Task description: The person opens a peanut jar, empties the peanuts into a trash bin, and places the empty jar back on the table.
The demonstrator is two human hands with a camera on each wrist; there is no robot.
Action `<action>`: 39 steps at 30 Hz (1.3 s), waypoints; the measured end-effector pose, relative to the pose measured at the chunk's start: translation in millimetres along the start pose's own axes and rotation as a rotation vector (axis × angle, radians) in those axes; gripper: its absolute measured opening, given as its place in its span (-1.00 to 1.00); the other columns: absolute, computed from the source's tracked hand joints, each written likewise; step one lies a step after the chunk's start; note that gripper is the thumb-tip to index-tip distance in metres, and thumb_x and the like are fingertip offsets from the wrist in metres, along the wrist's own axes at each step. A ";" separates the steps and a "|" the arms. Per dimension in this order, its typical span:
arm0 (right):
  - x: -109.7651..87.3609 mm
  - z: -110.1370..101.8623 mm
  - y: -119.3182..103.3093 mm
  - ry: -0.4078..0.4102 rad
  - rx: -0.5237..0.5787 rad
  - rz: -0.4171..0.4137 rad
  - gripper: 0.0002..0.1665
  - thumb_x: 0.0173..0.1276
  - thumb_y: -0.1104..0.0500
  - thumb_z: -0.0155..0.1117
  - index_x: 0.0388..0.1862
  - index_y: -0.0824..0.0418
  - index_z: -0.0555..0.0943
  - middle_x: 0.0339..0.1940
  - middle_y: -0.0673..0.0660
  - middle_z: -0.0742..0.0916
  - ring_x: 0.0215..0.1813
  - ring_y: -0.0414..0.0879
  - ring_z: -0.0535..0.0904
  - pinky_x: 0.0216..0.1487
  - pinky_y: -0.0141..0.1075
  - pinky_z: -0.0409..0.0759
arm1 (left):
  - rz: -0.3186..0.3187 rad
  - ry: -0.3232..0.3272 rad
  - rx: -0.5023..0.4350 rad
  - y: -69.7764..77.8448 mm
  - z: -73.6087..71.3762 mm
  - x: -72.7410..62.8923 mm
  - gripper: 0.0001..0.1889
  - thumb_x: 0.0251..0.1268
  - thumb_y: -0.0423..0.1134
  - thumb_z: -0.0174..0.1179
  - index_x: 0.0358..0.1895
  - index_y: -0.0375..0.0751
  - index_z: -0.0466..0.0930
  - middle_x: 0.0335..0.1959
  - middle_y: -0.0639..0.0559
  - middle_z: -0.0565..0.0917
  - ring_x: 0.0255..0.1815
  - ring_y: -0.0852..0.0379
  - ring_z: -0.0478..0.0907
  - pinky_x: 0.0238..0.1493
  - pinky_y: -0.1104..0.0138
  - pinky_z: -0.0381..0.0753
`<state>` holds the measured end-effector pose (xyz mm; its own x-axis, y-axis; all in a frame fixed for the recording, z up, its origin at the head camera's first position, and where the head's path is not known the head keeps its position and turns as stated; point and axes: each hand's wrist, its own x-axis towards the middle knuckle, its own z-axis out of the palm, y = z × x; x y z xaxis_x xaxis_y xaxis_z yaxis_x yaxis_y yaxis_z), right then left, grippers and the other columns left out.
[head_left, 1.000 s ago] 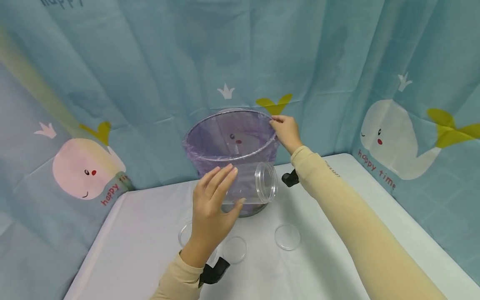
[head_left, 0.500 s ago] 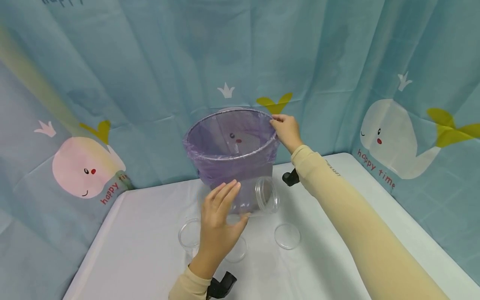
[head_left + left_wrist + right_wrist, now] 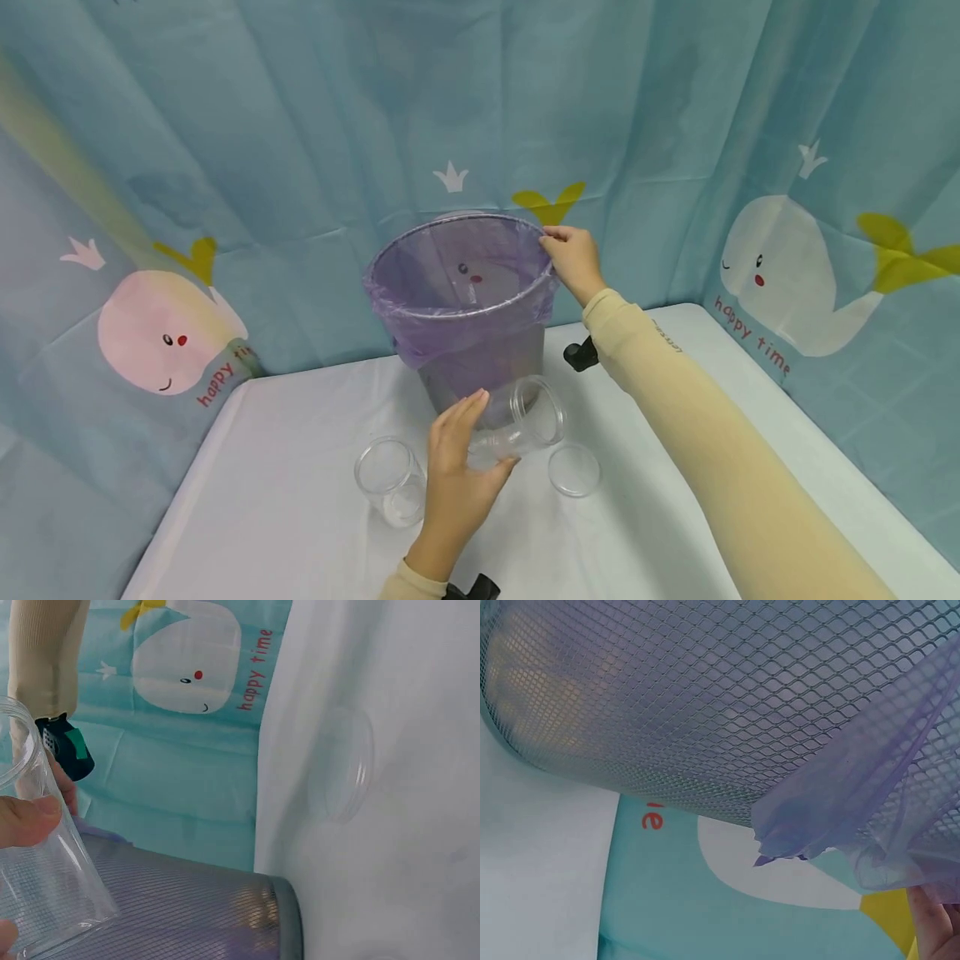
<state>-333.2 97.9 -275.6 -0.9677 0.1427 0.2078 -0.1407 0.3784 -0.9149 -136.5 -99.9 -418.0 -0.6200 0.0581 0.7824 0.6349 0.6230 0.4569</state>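
Note:
My left hand (image 3: 459, 487) grips a clear plastic jar (image 3: 64, 877), thumb on one side and fingers on the other. In the head view the jar is tipped on its side, its open mouth to the right, in front of a mesh trash can (image 3: 450, 392). A thin purple bag (image 3: 465, 337) lines the can and folds over its rim. My right hand (image 3: 576, 262) pinches the rim and bag at the can's right side. In the right wrist view its fingers (image 3: 930, 922) show at the loose bag edge.
A second clear jar (image 3: 375, 487) stands on the white table (image 3: 270, 483) left of my left hand. A clear round lid (image 3: 574, 472) lies on the table to the right. Close behind the can hangs a blue curtain (image 3: 315, 183) with whale prints.
My left hand has come down and to the right with the jar, away from the can's rim. It now covers another lid and uncovers the standing jar. My right hand stays at the rim.

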 end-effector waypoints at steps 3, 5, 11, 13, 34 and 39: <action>-0.7 0.2 0.4 0.004 0.009 0.000 -0.55 0.54 0.12 0.09 0.33 0.20 0.54 0.20 0.24 0.69 -0.13 -0.06 0.57 -0.29 -0.42 0.48 | -0.038 -0.017 -0.004 -0.5 2.8 -4.9 -0.01 -0.49 -0.42 0.68 0.29 -0.18 0.49 0.26 -0.04 0.59 0.27 -0.06 0.44 0.25 0.11 0.59; -0.7 0.3 0.7 0.007 0.012 -0.001 -0.55 0.54 0.12 0.09 0.33 0.20 0.54 0.20 0.24 0.69 -0.20 -0.11 0.54 -0.34 -0.45 0.47 | -0.086 -0.033 -0.011 -0.2 4.5 -7.6 0.00 -0.47 -0.39 0.69 0.31 -0.19 0.47 0.28 -0.03 0.59 0.27 -0.06 0.44 0.21 0.05 0.61; 0.9 1.3 2.2 0.010 0.004 -0.009 -0.55 0.54 0.11 0.09 0.33 0.20 0.54 0.21 0.24 0.69 -0.38 -0.24 0.45 -0.41 -0.48 0.44 | -0.350 -0.104 -0.110 1.3 10.0 -16.7 -0.06 -0.31 -0.35 0.65 0.35 -0.11 0.45 0.32 0.04 0.56 0.32 -0.05 0.44 0.31 -0.06 0.54; 1.0 1.4 2.7 0.011 0.002 -0.011 -0.55 0.54 0.11 0.09 0.33 0.20 0.55 0.20 0.24 0.69 -0.40 -0.25 0.43 -0.41 -0.48 0.43 | -0.428 -0.125 -0.144 0.9 12.7 -20.8 -0.07 -0.28 -0.34 0.64 0.36 -0.04 0.45 0.31 0.03 0.56 0.33 -0.06 0.46 0.33 -0.08 0.52; 0.4 0.9 -0.1 0.021 0.019 -0.010 -0.55 0.53 0.12 0.11 0.31 0.23 0.55 0.19 0.26 0.69 -0.03 -0.03 0.59 -0.19 -0.41 0.53 | -0.691 -0.170 -0.344 -6.2 43.3 -46.5 -0.15 -0.27 -0.35 0.59 0.26 -0.21 0.40 0.21 -0.11 0.57 0.30 -0.14 0.47 0.39 -0.16 0.41; 0.1 1.1 0.1 0.019 0.014 -0.010 -0.55 0.53 0.12 0.11 0.32 0.24 0.55 0.23 0.25 0.68 0.11 0.04 0.61 -0.02 -0.28 0.60 | -0.745 -0.204 -0.356 -8.7 48.2 -50.4 -0.17 -0.26 -0.32 0.59 0.23 -0.16 0.40 0.21 -0.11 0.55 0.32 -0.19 0.44 0.40 -0.22 0.37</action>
<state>-333.6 96.9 -276.1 -0.9622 0.1565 0.2231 -0.1531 0.3666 -0.9177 -133.0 -70.7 -481.9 -0.9829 -0.1096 0.1483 0.1136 0.2736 0.9551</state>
